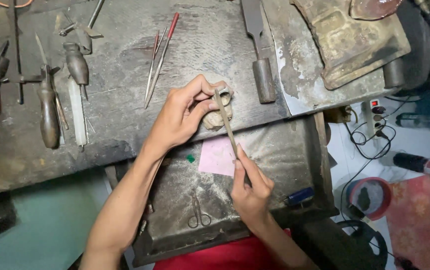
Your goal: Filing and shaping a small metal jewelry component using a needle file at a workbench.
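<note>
My left hand (182,116) pinches a small metal ring (223,91) against a worn wooden bench peg (218,118) at the front edge of the workbench (125,120). My right hand (251,187) grips a thin needle file (225,121) near its lower end. The file's tip rests on the ring between my left thumb and forefinger. Below both hands lies an open dusty drawer (280,150) with a pink paper sheet (217,157) in it.
In the drawer lie small scissors (198,212), a green scrap (190,158) and a blue lighter (299,195). On the bench are red-handled needle files (159,57), wooden-handled gravers (49,107), a large file (258,47) and a metal plate (315,60). Cables and a red bowl (370,196) sit on the floor at right.
</note>
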